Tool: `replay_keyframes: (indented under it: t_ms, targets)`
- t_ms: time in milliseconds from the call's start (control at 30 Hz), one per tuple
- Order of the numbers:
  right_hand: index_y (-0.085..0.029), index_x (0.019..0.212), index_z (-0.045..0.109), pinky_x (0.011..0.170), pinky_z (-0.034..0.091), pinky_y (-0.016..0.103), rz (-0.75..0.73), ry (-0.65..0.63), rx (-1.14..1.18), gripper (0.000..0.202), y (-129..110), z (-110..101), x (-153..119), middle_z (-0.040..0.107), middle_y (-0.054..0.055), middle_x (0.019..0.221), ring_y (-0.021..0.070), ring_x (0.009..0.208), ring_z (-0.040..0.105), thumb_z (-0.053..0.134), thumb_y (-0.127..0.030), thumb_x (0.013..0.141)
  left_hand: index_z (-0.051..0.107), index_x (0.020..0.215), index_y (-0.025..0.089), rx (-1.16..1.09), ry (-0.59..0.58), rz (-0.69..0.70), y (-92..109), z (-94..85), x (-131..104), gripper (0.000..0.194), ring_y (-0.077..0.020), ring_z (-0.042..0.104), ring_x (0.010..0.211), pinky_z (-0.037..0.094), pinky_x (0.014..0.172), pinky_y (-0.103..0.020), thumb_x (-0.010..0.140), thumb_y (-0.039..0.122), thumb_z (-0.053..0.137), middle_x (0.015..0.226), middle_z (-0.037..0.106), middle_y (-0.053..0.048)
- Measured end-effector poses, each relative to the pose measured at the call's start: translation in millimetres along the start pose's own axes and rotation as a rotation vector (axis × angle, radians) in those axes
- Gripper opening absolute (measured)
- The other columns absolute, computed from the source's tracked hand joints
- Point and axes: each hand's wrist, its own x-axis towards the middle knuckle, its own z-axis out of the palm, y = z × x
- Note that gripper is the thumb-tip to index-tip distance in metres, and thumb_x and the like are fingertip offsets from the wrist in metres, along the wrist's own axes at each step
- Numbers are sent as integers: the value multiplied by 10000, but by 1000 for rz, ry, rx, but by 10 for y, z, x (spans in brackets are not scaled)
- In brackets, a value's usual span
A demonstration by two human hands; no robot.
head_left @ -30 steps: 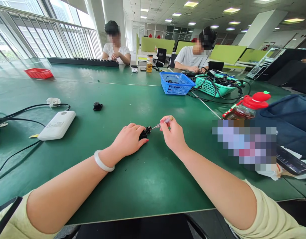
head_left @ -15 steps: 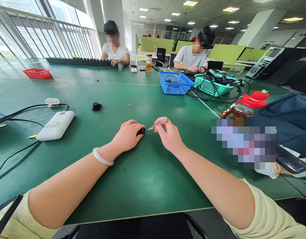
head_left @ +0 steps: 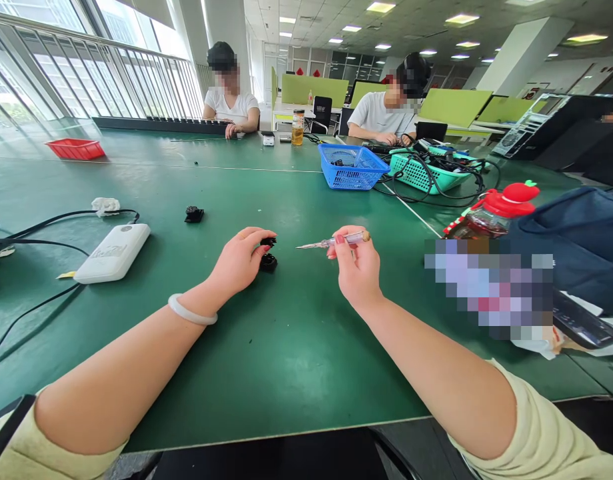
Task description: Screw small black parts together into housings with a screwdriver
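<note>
My left hand (head_left: 239,263) pinches a small black piece (head_left: 269,241) between thumb and fingertips, just above the table. Right below those fingertips a small black block-like part (head_left: 268,263) rests on the green tabletop. My right hand (head_left: 359,270) is closed around the clear handle of a screwdriver (head_left: 346,240). Its thin metal shaft points left toward the black pieces, with a gap between tip and pieces. Farther off to the left sits another small black part (head_left: 193,214), touched by neither hand.
A white power bank-like box (head_left: 112,253) with black cables lies left. Ahead stand a blue basket (head_left: 353,168) and a teal basket (head_left: 429,177) full of cables. A red-lidded bottle (head_left: 491,217) and dark bag (head_left: 571,247) are right. Two people sit across the table.
The screwdriver tip has come away from the black part as my right hand moved right. My left hand shifted left and raised a black piece off the part left on the table.
</note>
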Motion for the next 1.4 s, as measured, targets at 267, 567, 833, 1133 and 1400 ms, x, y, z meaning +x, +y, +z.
replay_keyframes:
  t_ms: [267, 567, 833, 1133, 1400]
  targets:
    - [-233, 928, 550, 624, 482, 280, -33, -17, 1, 232, 36, 4, -2, 593, -9, 746, 143, 694, 603, 475, -443, 991, 708, 1134, 211, -111, -27, -136, -130, -79, 14, 347, -178, 652, 807, 548, 915, -388, 866, 274, 496, 1209, 614, -84]
    - [-232, 921, 548, 687, 496, 298, -57, -20, 4, 199, 29, 8, 9, 607, -10, 769, 138, 696, 606, 478, -403, 995, 670, 1212, 238, -82, -56, -209, -85, -80, 20, 393, -201, 668, 862, 531, 905, -359, 841, 351, 608, 1079, 719, -53]
    - [-234, 918, 545, 697, 503, 307, -61, -26, -20, 198, 20, 15, 8, 615, -7, 771, 145, 701, 614, 474, -404, 993, 742, 1020, 250, 168, -119, -179, -117, -35, 25, 332, -238, 653, 837, 492, 755, -338, 926, 474, 515, 898, 733, -46]
    - [-238, 927, 552, 697, 504, 307, -54, -33, -48, 203, 44, 16, -6, 615, -9, 760, 151, 709, 621, 474, -412, 995, 754, 1072, 260, 368, -187, -181, 16, 24, 32, 371, -288, 640, 968, 499, 773, -347, 937, 513, 520, 894, 699, -85]
    - [-238, 928, 550, 696, 500, 306, -57, -38, -39, 182, 27, 16, -11, 615, -9, 767, 151, 715, 621, 477, -391, 992, 753, 1067, 275, 378, -188, -212, 46, 10, 32, 351, -290, 641, 968, 494, 741, -344, 945, 503, 515, 889, 703, -78]
